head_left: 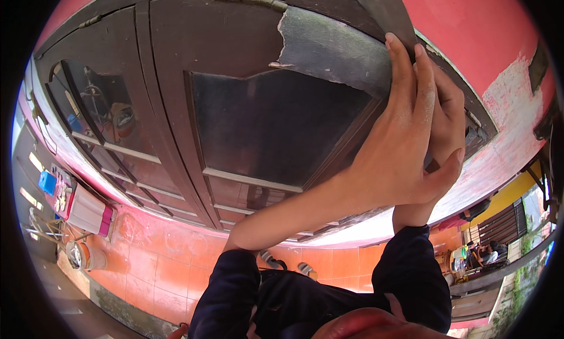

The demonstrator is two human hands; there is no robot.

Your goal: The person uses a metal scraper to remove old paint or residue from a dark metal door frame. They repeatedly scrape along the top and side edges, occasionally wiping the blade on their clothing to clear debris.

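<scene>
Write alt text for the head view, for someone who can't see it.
Left hand overlapping right hand at the right side of a brown glass-paned frame, beside a ragged-edged grey patch. Pink wall at right; orange tiled floor below.

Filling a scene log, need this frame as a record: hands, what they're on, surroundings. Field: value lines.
left hand: left hand, fingers extended at the brown frame, upper right; grip cannot be told
right hand: right hand, partly hidden behind the left; grip cannot be told
nearby: grey strip, ragged left edge; loose sheet or stripped surface unclear
glazing: dark glass pane below the strip
wall: pink
floor: orange tiles
</scene>
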